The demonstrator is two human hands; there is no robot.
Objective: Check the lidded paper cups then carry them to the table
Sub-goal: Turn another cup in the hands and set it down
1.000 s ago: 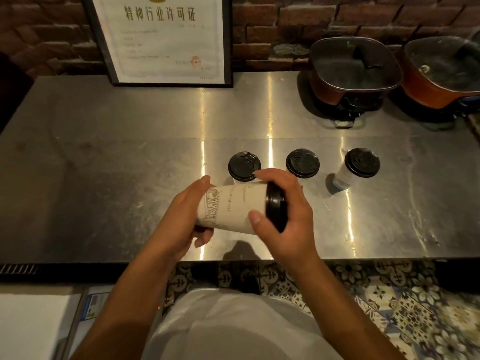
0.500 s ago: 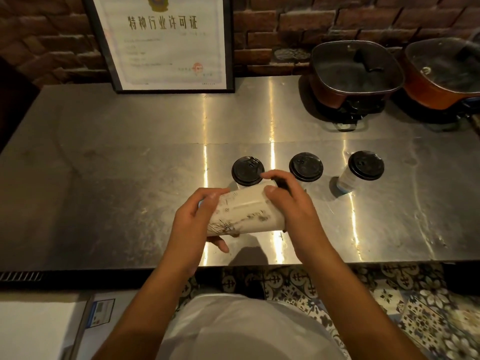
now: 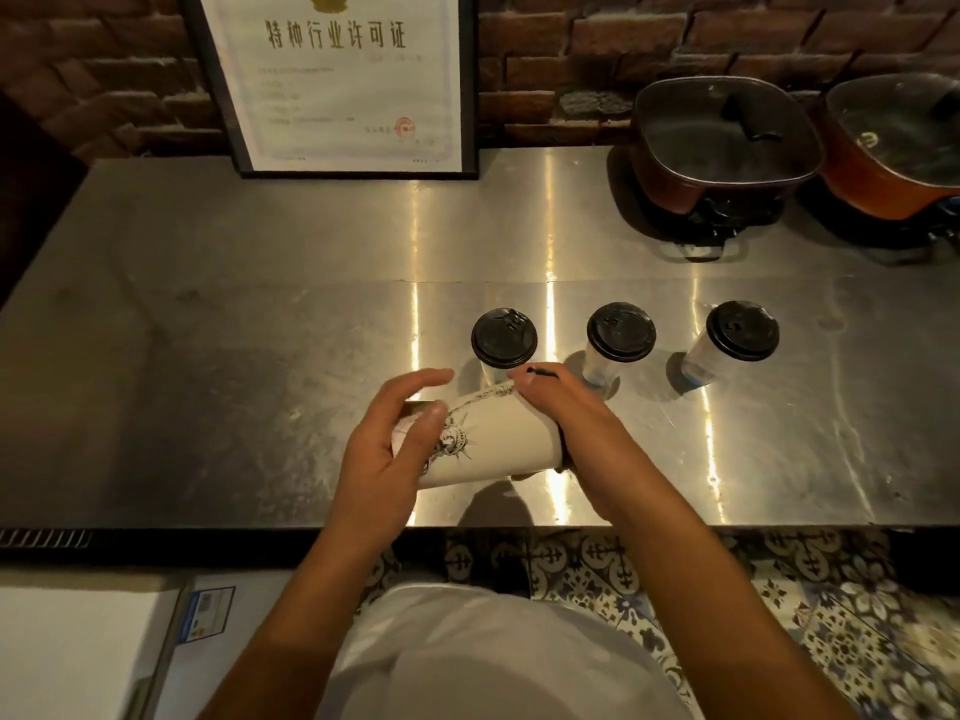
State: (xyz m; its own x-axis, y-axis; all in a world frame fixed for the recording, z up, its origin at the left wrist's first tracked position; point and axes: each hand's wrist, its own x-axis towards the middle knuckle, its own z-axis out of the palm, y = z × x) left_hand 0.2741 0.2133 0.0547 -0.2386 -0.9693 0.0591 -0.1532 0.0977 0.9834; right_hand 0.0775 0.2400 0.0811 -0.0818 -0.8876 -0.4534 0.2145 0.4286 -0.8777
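Currently one paper cup (image 3: 493, 439) is off the counter (image 3: 208, 356), held on its side between both hands just above the near edge. Left hand (image 3: 387, 449) cups the base end, thumb pressed on the printed side, fingers partly spread. Right hand (image 3: 571, 423) is wrapped over the lid end; only a sliver of black lid (image 3: 543, 374) shows past the fingers, so lid seating can't be read. Statue-like line drawing faces up on the cup wall. Three more lidded cups stand upright in a row right behind the hands: left cup (image 3: 503, 339) just beyond the fingertips and partly hidden by them, middle cup (image 3: 619, 335) close behind the right hand, right cup (image 3: 737, 332) clear of both hands. All three have black lids on. Further back right, two square pots with glass lids, near one (image 3: 722, 142) dark, far one (image 3: 893, 148) orange and cut by the frame edge, each on a burner base, well apart from the cups. Framed certificate (image 3: 337, 80) leans against the brick wall (image 3: 545, 70) at back centre-left. Rest of the steel surface is bare with light streaks. Patterned tile floor (image 3: 779, 589) below the edge; white papers (image 3: 78, 657) bottom left
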